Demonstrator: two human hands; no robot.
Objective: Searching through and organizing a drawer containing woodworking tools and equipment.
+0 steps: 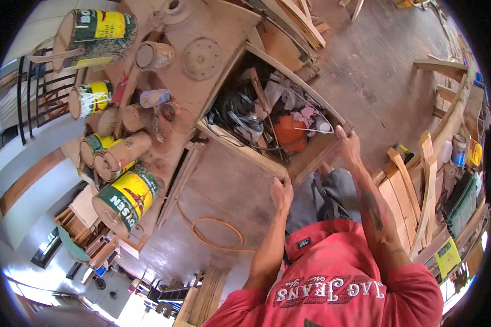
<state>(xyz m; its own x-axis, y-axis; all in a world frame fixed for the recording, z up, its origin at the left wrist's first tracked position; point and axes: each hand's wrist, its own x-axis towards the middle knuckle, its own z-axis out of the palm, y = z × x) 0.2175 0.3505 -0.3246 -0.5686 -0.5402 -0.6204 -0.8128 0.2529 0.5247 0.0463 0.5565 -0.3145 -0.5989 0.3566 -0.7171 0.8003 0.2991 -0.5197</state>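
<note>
A wooden drawer (pixel 240 143), pulled out from the dusty workbench (pixel 223 71), lies in front of me. My left hand (pixel 281 193) is closed on its near left corner, and my right hand (pixel 347 144) grips the near right corner; some fingers of each are hidden. Inside are crumpled black plastic bags (pixel 229 109), an orange piece (pixel 291 133), pinkish crumpled material (pixel 309 115), a white round object (pixel 323 127), a stick of wood (pixel 260 91) and loose dark cable.
Dusty paint cans (pixel 131 196) and small jars (pixel 154 98) crowd the bench on the left. An orange hose (pixel 218 220) loops on the floor. Wooden boards (pixel 406 191) lean at the right, and offcuts (pixel 300 22) lie beyond the drawer.
</note>
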